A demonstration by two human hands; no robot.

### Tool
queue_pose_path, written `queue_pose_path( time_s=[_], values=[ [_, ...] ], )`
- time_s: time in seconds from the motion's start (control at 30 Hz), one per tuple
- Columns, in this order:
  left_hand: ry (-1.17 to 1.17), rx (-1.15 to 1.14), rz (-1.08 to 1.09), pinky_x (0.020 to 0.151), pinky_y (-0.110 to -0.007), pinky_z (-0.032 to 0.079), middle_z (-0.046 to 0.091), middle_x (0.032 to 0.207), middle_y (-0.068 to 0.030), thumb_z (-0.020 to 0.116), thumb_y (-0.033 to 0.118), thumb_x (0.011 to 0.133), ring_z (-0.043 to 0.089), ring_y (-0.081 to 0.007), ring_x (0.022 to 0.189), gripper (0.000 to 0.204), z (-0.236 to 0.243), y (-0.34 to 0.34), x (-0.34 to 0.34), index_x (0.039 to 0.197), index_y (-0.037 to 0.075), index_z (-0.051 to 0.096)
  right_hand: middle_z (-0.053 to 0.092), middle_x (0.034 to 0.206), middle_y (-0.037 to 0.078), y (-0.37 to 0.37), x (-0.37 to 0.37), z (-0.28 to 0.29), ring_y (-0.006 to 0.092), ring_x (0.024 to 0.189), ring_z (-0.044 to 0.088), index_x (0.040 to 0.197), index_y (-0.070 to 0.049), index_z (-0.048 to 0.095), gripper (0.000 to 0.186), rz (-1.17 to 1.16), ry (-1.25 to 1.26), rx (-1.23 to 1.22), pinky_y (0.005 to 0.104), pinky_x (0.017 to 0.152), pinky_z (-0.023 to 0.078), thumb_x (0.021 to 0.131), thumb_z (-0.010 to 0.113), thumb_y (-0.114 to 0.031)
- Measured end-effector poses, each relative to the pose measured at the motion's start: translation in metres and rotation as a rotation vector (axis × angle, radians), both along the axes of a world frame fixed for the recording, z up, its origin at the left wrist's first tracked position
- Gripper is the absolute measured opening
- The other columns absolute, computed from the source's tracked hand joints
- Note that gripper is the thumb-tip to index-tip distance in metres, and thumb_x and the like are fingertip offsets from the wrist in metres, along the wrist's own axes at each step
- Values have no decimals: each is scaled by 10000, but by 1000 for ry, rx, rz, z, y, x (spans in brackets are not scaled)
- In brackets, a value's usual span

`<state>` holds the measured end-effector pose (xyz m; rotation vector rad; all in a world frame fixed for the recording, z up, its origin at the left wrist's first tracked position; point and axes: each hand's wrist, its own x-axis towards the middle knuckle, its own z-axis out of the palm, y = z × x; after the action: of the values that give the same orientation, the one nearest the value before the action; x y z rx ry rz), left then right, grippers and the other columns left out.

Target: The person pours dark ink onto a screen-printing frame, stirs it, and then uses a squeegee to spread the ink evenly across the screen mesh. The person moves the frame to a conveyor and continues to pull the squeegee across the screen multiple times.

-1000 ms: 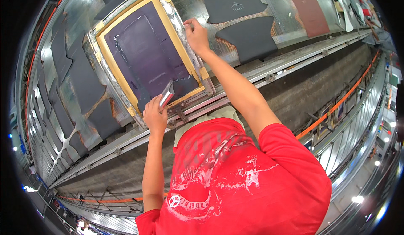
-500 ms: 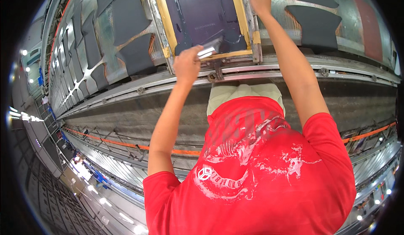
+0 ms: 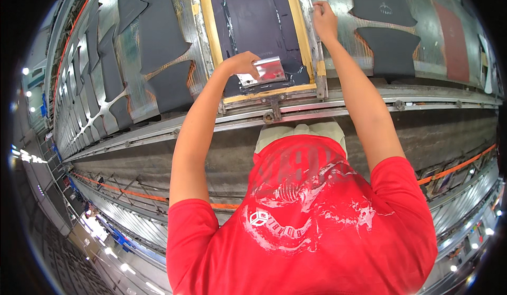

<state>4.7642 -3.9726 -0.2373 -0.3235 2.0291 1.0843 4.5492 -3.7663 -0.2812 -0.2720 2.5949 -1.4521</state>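
In front of me lies a printing screen (image 3: 253, 15), its dark mesh bordered with yellow tape in a metal frame. My left hand (image 3: 242, 63) is closed on a squeegee (image 3: 273, 70) with a shiny metal face, tilted over the near end of the mesh. Streaks of wet-looking ink (image 3: 229, 23) run along both sides of the mesh. At the screen's right side, the fingers of my right hand (image 3: 326, 24) are curled against the frame's edge; the fingertips are partly hidden.
Dark cut fabric panels (image 3: 163, 23) lie on the long table to the left, with more panels (image 3: 388, 52) on the right. Beyond these is a reddish panel (image 3: 451, 41). A metal rail (image 3: 364, 95) runs along the table's near edge, between the screen and my body.
The squeegee has turned in my left hand and now shows its broad face over the mesh. My right hand stays at the frame's right side. The whole view has shifted, showing more of the screen.
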Motion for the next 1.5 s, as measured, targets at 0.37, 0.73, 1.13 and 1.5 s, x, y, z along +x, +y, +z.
queue_pose_path(
  time_s=[0.37,0.73,1.13,1.5],
  values=[
    [372,-154,244,660,-350,514,724,801,-114,758,171,710,669,-208,687,330,24,-133,-128,992,7,709,635,654,171,1,5,13,367,666,652,1086,-119,652,234,-18,-54,44,460,670,484,961,535,-279],
    [853,-1010,135,733,-425,450,717,923,-32,653,63,752,677,-246,898,312,-1,-27,-84,1033,179,722,649,671,166,1,3,16,361,674,659,1081,-126,655,224,-23,-71,9,456,670,491,962,526,-266],
    [930,-831,146,725,-352,416,722,1064,37,637,14,772,657,-163,982,311,7,95,76,1036,165,701,643,665,166,3,-3,13,365,671,648,1074,-121,654,225,-12,-53,-48,466,676,483,959,533,-272],
    [736,-938,84,685,-468,521,695,815,-126,623,139,784,677,-348,812,144,10,-108,-163,913,153,686,632,635,157,2,3,19,354,645,654,1079,-123,649,228,-35,-79,-10,461,657,482,962,530,-278]
  ],
)
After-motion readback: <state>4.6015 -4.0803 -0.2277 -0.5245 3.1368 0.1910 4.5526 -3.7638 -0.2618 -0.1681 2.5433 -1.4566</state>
